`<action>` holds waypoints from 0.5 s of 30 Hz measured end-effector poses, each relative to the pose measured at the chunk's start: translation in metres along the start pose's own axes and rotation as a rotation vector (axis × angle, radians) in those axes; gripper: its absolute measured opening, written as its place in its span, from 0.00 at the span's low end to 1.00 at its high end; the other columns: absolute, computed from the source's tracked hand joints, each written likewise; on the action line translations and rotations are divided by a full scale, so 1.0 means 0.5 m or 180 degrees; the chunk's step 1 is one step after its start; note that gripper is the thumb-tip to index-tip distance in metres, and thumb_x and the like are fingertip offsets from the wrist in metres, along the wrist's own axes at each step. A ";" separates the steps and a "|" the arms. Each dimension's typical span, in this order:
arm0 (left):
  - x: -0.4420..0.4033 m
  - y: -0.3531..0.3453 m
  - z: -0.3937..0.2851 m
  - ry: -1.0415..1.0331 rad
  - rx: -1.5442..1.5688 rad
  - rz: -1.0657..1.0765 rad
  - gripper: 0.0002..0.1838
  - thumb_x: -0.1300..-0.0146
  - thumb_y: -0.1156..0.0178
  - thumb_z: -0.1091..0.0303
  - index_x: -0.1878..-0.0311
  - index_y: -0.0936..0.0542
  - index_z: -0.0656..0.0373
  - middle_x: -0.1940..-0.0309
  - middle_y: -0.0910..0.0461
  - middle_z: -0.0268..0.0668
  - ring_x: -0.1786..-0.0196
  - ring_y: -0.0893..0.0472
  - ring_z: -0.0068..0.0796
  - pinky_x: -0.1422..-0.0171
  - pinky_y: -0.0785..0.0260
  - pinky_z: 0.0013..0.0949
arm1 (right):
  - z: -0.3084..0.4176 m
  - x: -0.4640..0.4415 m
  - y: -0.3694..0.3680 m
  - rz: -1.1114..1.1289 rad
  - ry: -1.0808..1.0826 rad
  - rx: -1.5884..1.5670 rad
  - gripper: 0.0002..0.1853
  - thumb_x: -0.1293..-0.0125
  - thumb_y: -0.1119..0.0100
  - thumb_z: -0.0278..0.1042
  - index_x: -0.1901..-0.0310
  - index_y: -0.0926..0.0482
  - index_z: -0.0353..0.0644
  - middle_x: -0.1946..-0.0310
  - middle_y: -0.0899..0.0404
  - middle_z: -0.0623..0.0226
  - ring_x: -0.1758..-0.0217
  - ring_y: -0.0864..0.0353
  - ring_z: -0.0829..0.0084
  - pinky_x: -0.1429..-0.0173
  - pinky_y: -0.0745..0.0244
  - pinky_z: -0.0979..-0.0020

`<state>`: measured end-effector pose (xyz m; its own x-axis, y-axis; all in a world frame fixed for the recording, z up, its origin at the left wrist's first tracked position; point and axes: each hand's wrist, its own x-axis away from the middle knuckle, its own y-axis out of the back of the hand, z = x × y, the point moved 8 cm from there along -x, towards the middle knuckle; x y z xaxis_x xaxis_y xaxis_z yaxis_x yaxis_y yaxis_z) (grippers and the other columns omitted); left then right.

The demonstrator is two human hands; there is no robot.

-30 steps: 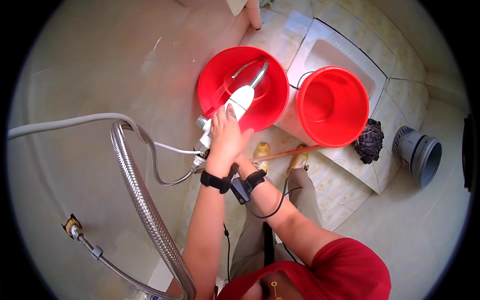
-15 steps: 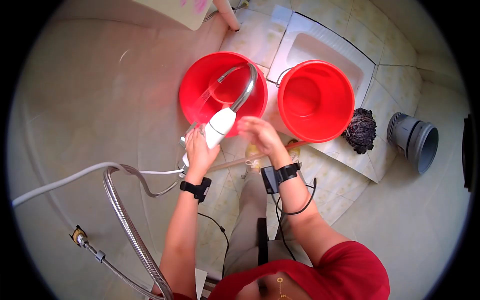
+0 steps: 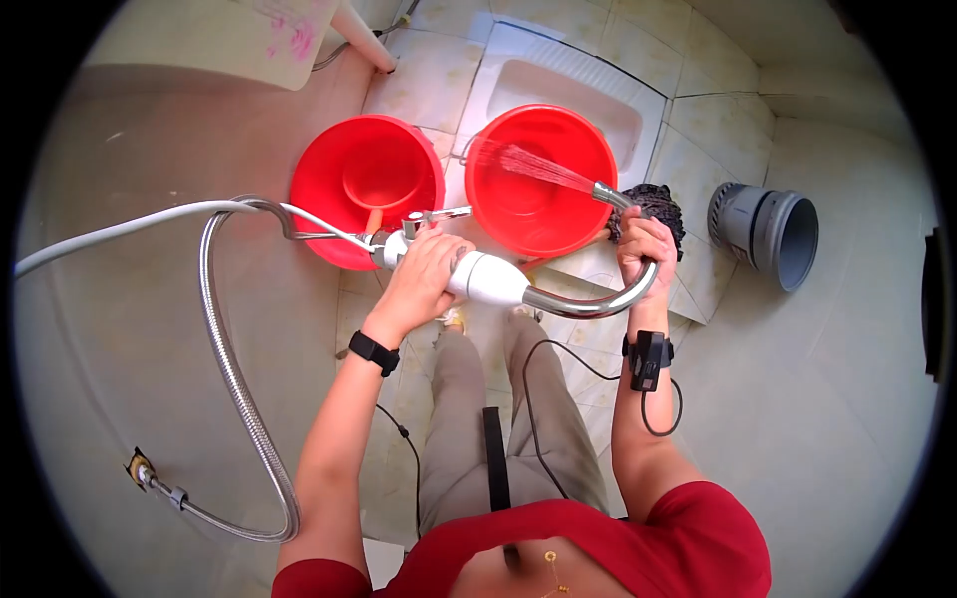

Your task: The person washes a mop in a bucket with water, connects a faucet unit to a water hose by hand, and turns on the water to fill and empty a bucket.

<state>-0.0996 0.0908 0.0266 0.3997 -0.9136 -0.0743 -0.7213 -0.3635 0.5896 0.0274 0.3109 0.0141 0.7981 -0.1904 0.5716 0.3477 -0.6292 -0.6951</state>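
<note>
My left hand (image 3: 424, 269) is wrapped round the white body of a faucet (image 3: 493, 280), beside its metal lever (image 3: 439, 214). The curved chrome spout (image 3: 588, 304) is gripped by my right hand (image 3: 646, 251) near its outlet. Water (image 3: 543, 167) sprays from the outlet leftward over a red bucket (image 3: 588, 224). A wider red basin (image 3: 314, 184) stands left of the bucket, with a red dipper (image 3: 384, 171) inside. A braided hose (image 3: 231, 369) and a white cable (image 3: 120, 230) run to the faucet's left end.
Behind the bucket is a white squat toilet (image 3: 508, 80). A dark mop head (image 3: 670, 214) lies right of the bucket, and a grey pipe piece (image 3: 763, 229) farther right. A white sink edge (image 3: 219, 45) and a pipe (image 3: 362, 35) are at the upper left.
The faucet has turned so its spout points right, and the spray has moved from the basin to over the bucket. My right hand has moved right and taken hold of the spout.
</note>
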 end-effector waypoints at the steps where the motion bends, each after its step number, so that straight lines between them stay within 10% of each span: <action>1: -0.020 -0.018 -0.017 0.0070 -0.0169 0.0165 0.29 0.67 0.37 0.79 0.54 0.30 0.58 0.55 0.29 0.40 0.47 0.31 0.44 0.35 0.45 0.45 | 0.005 0.028 -0.026 0.0117 0.0104 -0.0071 0.10 0.39 0.55 0.26 0.61 0.38 0.26 0.85 0.35 0.71 0.88 0.37 0.83 0.87 0.37 0.84; 15: -0.177 -0.103 -0.147 -0.0458 -0.0011 0.0868 0.24 0.65 0.35 0.76 0.58 0.28 0.57 0.60 0.26 0.37 0.49 0.28 0.39 0.34 0.45 0.45 | 0.093 0.266 -0.050 0.0568 0.1256 -0.0365 0.04 0.41 0.57 0.21 0.66 0.38 0.31 0.86 0.36 0.71 0.90 0.38 0.83 0.91 0.41 0.83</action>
<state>-0.0563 0.2036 0.0618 0.1073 -0.9939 -0.0259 -0.7889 -0.1009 0.6062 0.1478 0.3366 0.0873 0.5842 -0.5624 0.5852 0.1471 -0.6357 -0.7578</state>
